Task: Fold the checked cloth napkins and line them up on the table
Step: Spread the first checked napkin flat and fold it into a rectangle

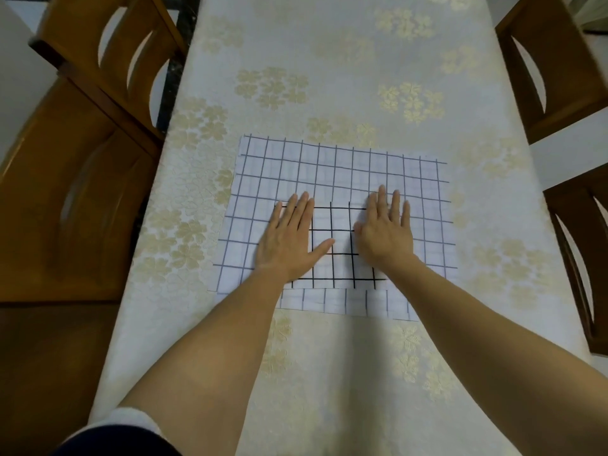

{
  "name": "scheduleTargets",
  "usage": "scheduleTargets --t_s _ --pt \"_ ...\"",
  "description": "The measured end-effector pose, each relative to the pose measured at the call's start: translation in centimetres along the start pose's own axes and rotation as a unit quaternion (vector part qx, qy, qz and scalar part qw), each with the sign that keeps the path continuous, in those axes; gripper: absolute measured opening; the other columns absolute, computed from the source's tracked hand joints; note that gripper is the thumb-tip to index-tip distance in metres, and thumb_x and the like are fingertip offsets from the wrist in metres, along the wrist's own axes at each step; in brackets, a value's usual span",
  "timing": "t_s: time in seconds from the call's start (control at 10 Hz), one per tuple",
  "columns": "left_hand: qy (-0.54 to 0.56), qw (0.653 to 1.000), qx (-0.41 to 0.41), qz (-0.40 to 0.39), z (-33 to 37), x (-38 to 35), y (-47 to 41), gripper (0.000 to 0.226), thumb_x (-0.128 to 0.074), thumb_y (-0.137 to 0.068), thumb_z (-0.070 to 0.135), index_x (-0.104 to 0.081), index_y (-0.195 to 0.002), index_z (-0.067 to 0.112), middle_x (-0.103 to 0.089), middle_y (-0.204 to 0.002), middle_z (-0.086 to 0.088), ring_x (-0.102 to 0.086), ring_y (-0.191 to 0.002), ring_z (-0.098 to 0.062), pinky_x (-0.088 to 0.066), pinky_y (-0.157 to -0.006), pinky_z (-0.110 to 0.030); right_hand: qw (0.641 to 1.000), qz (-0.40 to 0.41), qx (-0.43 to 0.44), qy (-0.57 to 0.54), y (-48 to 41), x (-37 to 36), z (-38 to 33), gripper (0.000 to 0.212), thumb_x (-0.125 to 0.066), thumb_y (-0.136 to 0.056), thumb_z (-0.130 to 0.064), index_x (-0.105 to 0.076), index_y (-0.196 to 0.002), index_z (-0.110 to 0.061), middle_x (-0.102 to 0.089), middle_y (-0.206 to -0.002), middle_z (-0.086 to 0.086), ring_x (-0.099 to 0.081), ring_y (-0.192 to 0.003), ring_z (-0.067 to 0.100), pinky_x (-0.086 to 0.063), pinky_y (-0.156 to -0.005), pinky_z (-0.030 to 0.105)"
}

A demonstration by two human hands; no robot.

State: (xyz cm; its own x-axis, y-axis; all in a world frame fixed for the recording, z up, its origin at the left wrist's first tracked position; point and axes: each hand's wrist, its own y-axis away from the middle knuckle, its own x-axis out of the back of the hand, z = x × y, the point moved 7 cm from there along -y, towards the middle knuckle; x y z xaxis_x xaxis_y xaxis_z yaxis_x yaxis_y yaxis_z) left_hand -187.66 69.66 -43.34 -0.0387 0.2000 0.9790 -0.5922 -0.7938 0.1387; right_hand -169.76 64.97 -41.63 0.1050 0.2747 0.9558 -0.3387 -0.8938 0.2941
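Several wooden chairs [98, 51] stand around your long table [329, 44] — some along the left side, others at the right edge of the view. A pale tablecloth [345, 373] covers the whole top, cream with clusters of gold flowers scattered across it. Past the left chairs you can see a strip of light floor or wall, too blurred to tell which.

Your checked napkin [345, 172] lies spread flat in the middle of the table, just in front of you, its edges roughly square to the table's sides. It is white with a thin dark grid, and it looks smooth, with only faint ripples in the lines. On its near half sits a smaller square patch [332, 261] where the grid is bolder and blacker. Whether that is a separate folded napkin or a doubled layer of the same cloth, you cannot tell from this view. A narrow strip of the thin-lined cloth shows beyond the patch's near edge.

Your left hand [289, 238] and right hand [386, 232] both rest palm down on that bolder patch, side by side and close together, thumbs pointing inward. The fingers are straight and slightly spread — neither hand grips or pinches anything, they simply press flat on the cloth.
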Motion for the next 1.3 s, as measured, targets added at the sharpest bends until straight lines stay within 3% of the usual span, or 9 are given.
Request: scheduleTargets --t_s 0.1,0.2,0.4,0.8,0.9,1.0,1.1,1.2,1.3 --pt "-0.004 1.000 -0.004 0.005 0.0 -0.1 0.0 0.087 -0.009 -0.098 0.069 0.009 -0.162 0.012 0.016 -0.170 -0.004 0.018 -0.156 -0.018 0.004 -0.127 -0.045 0.988 0.060 0.117 -0.075 1.4 0.3 -4.5 0.061 -0.026 -0.107 -0.026 -0.004 -0.160 -0.007 0.005 -0.168 0.015 0.008 -0.155 0.032 0.005 -0.126 0.046" --pt "-0.032 0.999 -0.004 0.002 0.0 -0.3 -0.1 0.083 -0.009 -0.099 0.064 0.009 -0.162 0.013 0.017 -0.169 -0.005 0.018 -0.156 -0.019 0.002 -0.127 -0.047 0.968 0.013 0.195 -0.155 2.4 -1.4 -7.3 0.062 -0.032 -0.107 -0.020 -0.006 -0.161 -0.009 -0.006 -0.169 0.008 0.002 -0.157 0.025 -0.004 -0.127 0.046" --pt "-0.008 1.000 0.001 -0.005 -0.1 -0.2 -0.1 0.085 -0.006 -0.098 0.069 0.009 -0.162 0.015 0.017 -0.169 -0.002 0.019 -0.155 -0.019 0.003 -0.127 -0.047 0.987 0.022 0.146 -0.066 1.9 -2.5 -4.3 0.068 0.006 -0.098 -0.059 0.007 -0.161 -0.032 0.014 -0.168 -0.007 0.018 -0.154 0.022 0.008 -0.125 0.044" --pt "-0.034 0.999 0.032 -0.025 -4.2 0.0 1.9 0.093 0.002 -0.090 0.083 0.022 -0.159 0.023 0.027 -0.167 0.005 0.023 -0.154 -0.020 0.007 -0.125 -0.051 0.996 -0.029 0.062 -0.051 0.8 -2.5 0.2 0.089 -0.001 -0.094 -0.077 0.019 -0.158 -0.018 0.027 -0.165 0.001 0.026 -0.152 0.020 0.010 -0.125 0.044" --pt "-0.025 0.999 0.036 -0.012 -4.4 0.1 2.0 0.094 0.000 -0.090 0.083 0.019 -0.160 0.023 0.024 -0.168 0.005 0.021 -0.155 -0.020 0.006 -0.126 -0.050 0.997 -0.033 0.066 -0.034 -0.1 -1.8 0.9 0.088 -0.009 -0.098 -0.072 0.010 -0.160 -0.013 0.018 -0.167 0.003 0.017 -0.155 0.022 0.007 -0.126 0.044" --pt "-0.023 0.999 0.035 -0.014 -4.4 0.0 1.9 0.096 0.000 -0.088 0.085 0.018 -0.160 0.024 0.023 -0.168 0.005 0.019 -0.155 -0.020 0.006 -0.126 -0.050 0.992 0.073 0.081 -0.058 -1.1 1.0 1.2 0.063 -0.032 -0.103 -0.051 -0.042 -0.147 -0.007 -0.037 -0.157 0.014 -0.032 -0.145 0.032 -0.020 -0.122 0.043" --pt "-0.020 0.999 0.030 -0.010 -4.4 -0.1 1.8 0.094 -0.002 -0.088 0.085 0.016 -0.161 0.029 0.021 -0.169 0.004 0.016 -0.156 -0.022 0.004 -0.125 -0.051 0.987 0.115 0.050 -0.096 -2.5 3.1 1.5 0.044 -0.056 -0.096 -0.050 -0.064 -0.116 -0.011 -0.060 -0.118 0.011 -0.048 -0.113 0.034 -0.038 -0.098 0.041" --pt "-0.014 1.000 0.022 -0.010 -4.3 -0.1 1.9 0.089 -0.006 -0.089 0.085 0.014 -0.160 0.036 0.019 -0.169 0.003 0.014 -0.157 -0.023 0.004 -0.125 -0.052 0.995 -0.010 0.013 -0.097 -4.3 3.7 1.7 0.042 -0.066 -0.088 -0.060 -0.061 -0.104 -0.021 -0.056 -0.105 0.003 -0.047 -0.111 0.031 -0.040 -0.091 0.038" --pt "-0.014 1.000 0.023 -0.007 -4.4 -0.1 1.9 0.088 -0.007 -0.089 0.085 0.013 -0.160 0.037 0.018 -0.169 0.004 0.014 -0.157 -0.023 0.004 -0.125 -0.052 0.980 -0.094 0.021 -0.177 -4.8 4.3 2.2 0.036 -0.075 -0.086 -0.051 -0.059 -0.101 -0.023 -0.060 -0.098 -0.003 -0.056 -0.097 0.021 -0.048 -0.081 0.036"
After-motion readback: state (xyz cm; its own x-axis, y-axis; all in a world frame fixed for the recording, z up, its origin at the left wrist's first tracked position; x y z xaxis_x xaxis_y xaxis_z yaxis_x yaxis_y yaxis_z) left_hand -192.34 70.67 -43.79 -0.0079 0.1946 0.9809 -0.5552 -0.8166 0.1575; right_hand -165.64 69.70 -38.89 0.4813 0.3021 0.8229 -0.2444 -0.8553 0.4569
